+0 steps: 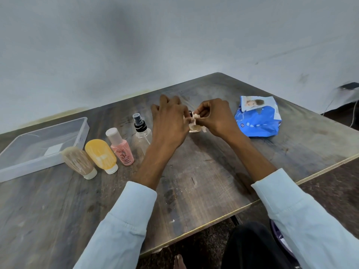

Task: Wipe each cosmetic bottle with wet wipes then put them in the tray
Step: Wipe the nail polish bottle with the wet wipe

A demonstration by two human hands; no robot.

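Note:
My left hand (171, 123) and my right hand (215, 117) meet at the table's middle around a small beige bottle (194, 128) with a dark cap. A folded wet wipe (195, 118) is pinched between both hands at the bottle's top; most of the bottle is hidden by my fingers. To the left stand a clear spray bottle (142, 133), a pink bottle (121, 148), an orange tube (102, 154) and a beige tube (79, 162). The clear plastic tray (77, 133) lies at the far left, with no bottles in it.
A blue pack of wet wipes (258, 119) lies to the right of my hands. The wooden table (194, 181) ends in an angled edge at the right and front. A cable and dark plug (349, 86) are by the wall at the far right.

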